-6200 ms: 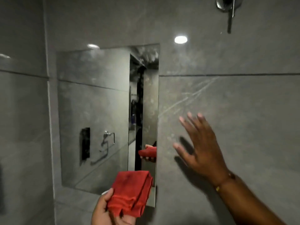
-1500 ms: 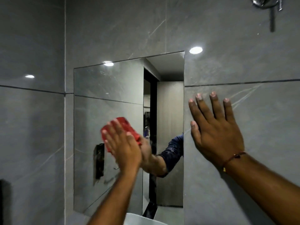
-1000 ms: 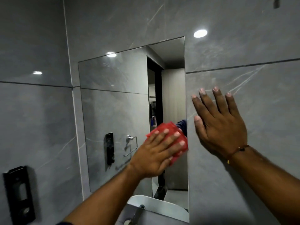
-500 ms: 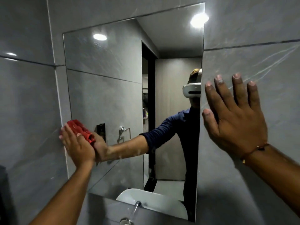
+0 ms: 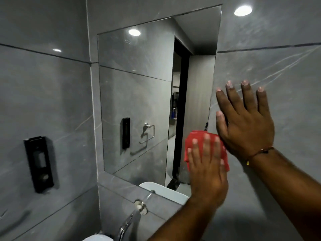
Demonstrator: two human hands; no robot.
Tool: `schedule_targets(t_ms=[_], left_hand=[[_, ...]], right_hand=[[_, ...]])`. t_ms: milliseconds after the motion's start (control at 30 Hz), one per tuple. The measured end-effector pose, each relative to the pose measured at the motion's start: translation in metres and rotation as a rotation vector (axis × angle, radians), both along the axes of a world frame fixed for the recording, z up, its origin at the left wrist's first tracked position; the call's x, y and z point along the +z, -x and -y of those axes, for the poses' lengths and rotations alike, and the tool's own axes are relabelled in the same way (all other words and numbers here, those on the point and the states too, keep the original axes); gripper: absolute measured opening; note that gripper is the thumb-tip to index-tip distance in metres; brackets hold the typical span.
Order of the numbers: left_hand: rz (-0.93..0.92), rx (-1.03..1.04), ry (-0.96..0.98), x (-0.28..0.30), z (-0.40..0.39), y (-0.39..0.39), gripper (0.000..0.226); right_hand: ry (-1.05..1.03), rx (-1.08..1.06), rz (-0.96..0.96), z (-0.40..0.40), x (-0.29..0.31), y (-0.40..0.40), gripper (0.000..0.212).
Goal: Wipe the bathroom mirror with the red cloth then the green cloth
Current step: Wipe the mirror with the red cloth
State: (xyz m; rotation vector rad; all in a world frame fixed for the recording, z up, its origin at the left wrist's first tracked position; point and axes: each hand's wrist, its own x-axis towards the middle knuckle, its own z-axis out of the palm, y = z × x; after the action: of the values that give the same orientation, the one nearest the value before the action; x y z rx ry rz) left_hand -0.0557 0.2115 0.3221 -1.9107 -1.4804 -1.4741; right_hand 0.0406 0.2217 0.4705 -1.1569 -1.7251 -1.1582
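The frameless mirror (image 5: pixel 139 101) is set in the grey tiled wall. My left hand (image 5: pixel 208 169) lies flat on the folded red cloth (image 5: pixel 194 138) and presses it against the mirror's lower right corner. Only the cloth's top and side edges show around the fingers. My right hand (image 5: pixel 246 120) rests flat on the wall tile just right of the mirror's edge, fingers spread, with a thin bracelet at the wrist. Its heel touches the red cloth. No green cloth is in view.
A black wall fitting (image 5: pixel 39 164) hangs on the left wall. A chrome tap (image 5: pixel 133 216) juts from the wall below the mirror, above a white basin (image 5: pixel 97 238). The mirror reflects a towel ring and a dark doorway.
My left hand has swept the red cloth from the mirror's lower left edge across to its lower right corner. The view has shifted, and my right hand stays planted on the wall.
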Motion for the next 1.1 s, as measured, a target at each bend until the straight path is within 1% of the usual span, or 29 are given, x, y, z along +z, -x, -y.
schedule_targets(t_ms=[100,133,167,200,233,300,367,467,500,533,600,633,667,800,867,933,1000,1033,1100], left_hand=[[-0.521,-0.068,-0.161,-0.02,-0.009,0.054,0.061],[-0.664,-0.076,-0.21,-0.023,-0.015,0.08,0.059],[-0.754,-0.077,-0.251,-0.024,-0.023,0.108,0.058],[-0.794,-0.066,-0.279,-0.026,-0.032,0.136,0.059],[-0.788,-0.044,-0.29,-0.027,-0.039,0.164,0.062],[-0.711,0.037,-0.261,-0.033,-0.055,0.224,0.07],[-0.594,0.105,-0.223,-0.038,-0.068,0.281,0.075],[-0.357,0.148,-0.138,-0.045,-0.085,0.349,0.071],[-0.259,0.162,-0.12,-0.047,-0.089,0.366,0.068],[-0.121,0.184,-0.095,-0.05,-0.096,0.381,0.065],[0.225,0.234,-0.028,-0.051,-0.104,0.401,0.064],[0.37,0.254,-0.005,-0.05,-0.108,0.405,0.065],[0.478,0.267,0.002,-0.049,-0.111,0.403,0.065],[0.874,0.304,0.01,-0.039,-0.104,0.338,0.066],[0.982,0.312,0.02,-0.041,-0.093,0.289,0.068],[1.008,0.281,0.028,-0.048,-0.077,0.228,0.069],[0.972,0.222,0.021,-0.051,-0.059,0.162,0.067],[0.931,0.187,0.018,-0.051,-0.048,0.127,0.065],[0.756,0.139,-0.01,-0.048,-0.028,0.06,0.062]], right_hand=[[0.004,0.015,0.023,0.003,-0.002,-0.009,0.071],[0.007,0.018,0.024,0.005,-0.006,-0.011,0.071],[0.001,0.019,0.026,0.006,-0.009,-0.012,0.071],[0.0,0.02,0.015,0.006,-0.012,-0.01,0.071],[0.004,0.023,0.002,0.006,-0.014,-0.009,0.072],[0.004,0.021,-0.025,0.004,-0.017,-0.003,0.073],[-0.019,0.021,-0.041,0.0,-0.02,-0.002,0.073],[-0.013,0.047,-0.057,-0.02,-0.023,-0.001,0.073],[0.002,0.045,-0.069,-0.025,-0.025,-0.001,0.074],[0.025,0.04,-0.084,-0.032,-0.026,-0.002,0.075],[0.042,0.042,-0.099,-0.037,-0.028,-0.003,0.077],[0.035,0.031,-0.1,-0.037,-0.028,-0.002,0.077],[0.022,0.02,-0.087,-0.037,-0.027,-0.002,0.078],[-0.007,-0.003,0.004,-0.027,-0.026,-0.005,0.079],[0.004,0.001,-0.028,-0.02,-0.026,-0.002,0.078],[0.053,-0.019,-0.056,-0.009,-0.023,0.002,0.078],[0.083,-0.025,-0.043,-0.002,-0.021,0.002,0.078],[0.088,-0.021,-0.038,0.001,-0.021,0.001,0.078],[0.094,-0.019,-0.028,0.003,-0.019,-0.001,0.077]])
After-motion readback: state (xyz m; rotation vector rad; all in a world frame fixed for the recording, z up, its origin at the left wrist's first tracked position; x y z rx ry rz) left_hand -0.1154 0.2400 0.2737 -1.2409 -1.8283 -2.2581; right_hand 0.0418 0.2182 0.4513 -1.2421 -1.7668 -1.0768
